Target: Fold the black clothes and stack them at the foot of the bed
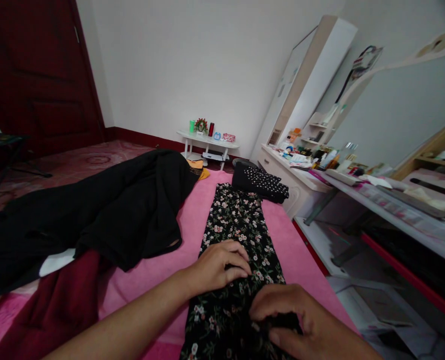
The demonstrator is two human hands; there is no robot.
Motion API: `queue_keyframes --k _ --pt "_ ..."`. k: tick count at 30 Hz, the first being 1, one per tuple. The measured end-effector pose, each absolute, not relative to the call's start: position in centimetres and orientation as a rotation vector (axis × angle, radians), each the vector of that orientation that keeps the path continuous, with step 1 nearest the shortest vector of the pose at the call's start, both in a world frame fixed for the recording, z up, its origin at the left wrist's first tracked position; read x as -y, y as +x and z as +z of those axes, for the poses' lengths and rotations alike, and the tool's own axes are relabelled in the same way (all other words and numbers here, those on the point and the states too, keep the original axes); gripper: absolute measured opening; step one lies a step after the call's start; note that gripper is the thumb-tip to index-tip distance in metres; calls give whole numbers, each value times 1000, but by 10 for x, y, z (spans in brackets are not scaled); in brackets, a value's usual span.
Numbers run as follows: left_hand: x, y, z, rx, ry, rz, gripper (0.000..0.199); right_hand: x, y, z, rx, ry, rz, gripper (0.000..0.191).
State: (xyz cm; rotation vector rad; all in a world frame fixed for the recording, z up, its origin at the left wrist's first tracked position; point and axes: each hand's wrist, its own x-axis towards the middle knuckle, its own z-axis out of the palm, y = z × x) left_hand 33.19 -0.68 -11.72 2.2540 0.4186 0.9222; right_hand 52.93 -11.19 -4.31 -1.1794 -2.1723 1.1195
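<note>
A black garment with a small flower print point(241, 225) lies lengthwise on a pink cover point(192, 220), its far end near a folded black dotted garment point(260, 181). My left hand point(222, 266) rests on the middle of the flowered cloth, fingers bent and slightly apart, holding nothing. Closer to me and to the right, my right hand point(290, 312) is curved over the same cloth, with thumb and fingers apart and dark fabric between them. Whether it grips any of that fabric is unclear.
Black clothes point(132, 205) and a dark red cloth point(70, 295) are piled at the left. A dresser point(297, 172) with bottles and a glass-topped table point(391, 205) stand at the right. Beyond the bed is a small white table point(207, 138); a red door point(38, 75) is far left.
</note>
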Motion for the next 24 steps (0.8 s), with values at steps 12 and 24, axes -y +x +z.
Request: queue_keyframes --k 12,24 --pt "8 338 -129 -1231 2232 732 24 -66 534 -100 1822 -1578 681 16" --pt "10 346 -139 -1290 2108 617 13 -160 501 -107 1916 -1981 226 13"
